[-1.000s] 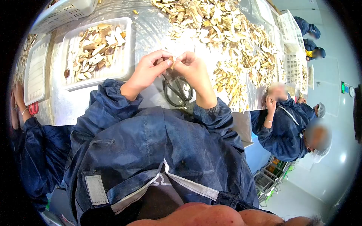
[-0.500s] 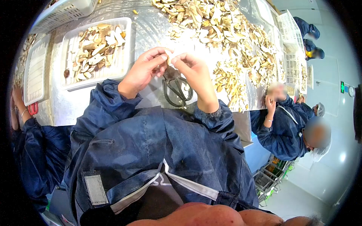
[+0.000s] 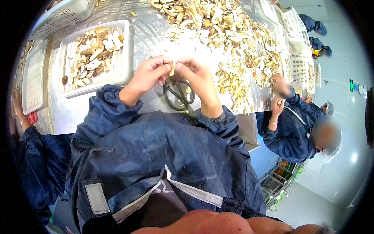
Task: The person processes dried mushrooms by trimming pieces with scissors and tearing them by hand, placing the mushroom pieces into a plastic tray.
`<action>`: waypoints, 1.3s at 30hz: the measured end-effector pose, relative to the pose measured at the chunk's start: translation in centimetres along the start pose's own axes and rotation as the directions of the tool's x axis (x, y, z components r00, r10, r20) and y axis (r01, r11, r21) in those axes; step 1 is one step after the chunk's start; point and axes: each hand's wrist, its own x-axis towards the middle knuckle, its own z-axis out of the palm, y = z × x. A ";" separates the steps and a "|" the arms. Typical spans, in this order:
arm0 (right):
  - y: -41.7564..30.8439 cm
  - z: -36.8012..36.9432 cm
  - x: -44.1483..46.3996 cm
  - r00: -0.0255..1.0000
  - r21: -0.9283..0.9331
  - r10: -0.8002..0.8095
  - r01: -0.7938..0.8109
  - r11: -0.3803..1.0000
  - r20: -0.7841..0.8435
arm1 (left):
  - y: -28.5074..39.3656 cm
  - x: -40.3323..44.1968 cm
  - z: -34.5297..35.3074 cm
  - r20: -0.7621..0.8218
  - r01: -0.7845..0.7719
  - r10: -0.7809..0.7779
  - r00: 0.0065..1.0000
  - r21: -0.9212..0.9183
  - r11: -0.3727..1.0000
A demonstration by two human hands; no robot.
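Note:
My left hand (image 3: 147, 76) pinches a small pale-brown mushroom slice (image 3: 172, 69) between thumb and fingers. From the other side my right hand (image 3: 199, 78) also pinches it, thumb and fingertips at its edge. Just below both hands, scissors (image 3: 176, 102) with black loop handles lie on the metal table; my hands partly hide their blades. To the left, a white slatted tray (image 3: 126, 50) holds a heap of sliced mushrooms (image 3: 93, 54). Beyond my right hand, a large pile of mushroom slices (image 3: 233, 39) spreads over the table.
At far left stand another white tray (image 3: 33, 78), red handles (image 3: 32, 117) and a co-worker's arm (image 3: 21, 113). A white basket (image 3: 64, 19) is at top left. On the right, a co-worker (image 3: 292, 128) handles something by the pile, near white crates (image 3: 298, 31).
The mushroom slice between my fingertips now shows more of its brownish side, and my hands have tilted slightly. The whole view has shifted a little. The right co-worker's hands have moved.

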 end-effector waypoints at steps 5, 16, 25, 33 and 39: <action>1.0 -1.0 0.4 0.995 -0.096 0.056 -0.048 0.994 0.082 | 0.3 -0.1 -0.1 0.047 0.029 -0.031 0.998 0.054 0.998; 1.4 -0.9 10.8 0.912 -0.864 -0.411 0.208 0.458 0.001 | 1.6 -0.4 -0.5 0.018 0.077 -0.075 0.997 -0.381 0.921; 1.5 -3.0 6.7 0.956 -0.653 -0.286 0.172 0.738 -0.070 | 0.6 -0.1 -0.6 -0.059 0.073 -0.126 0.990 -0.551 0.831; -1.9 0.0 4.3 0.969 -0.254 -0.123 0.178 0.951 0.216 | 2.0 -0.5 0.3 0.001 0.093 -0.120 0.993 -0.637 0.765; 1.0 -1.0 11.8 0.881 -0.841 -0.467 0.305 0.446 0.072 | -0.1 0.1 -1.5 0.065 0.105 -0.083 0.994 -0.643 0.758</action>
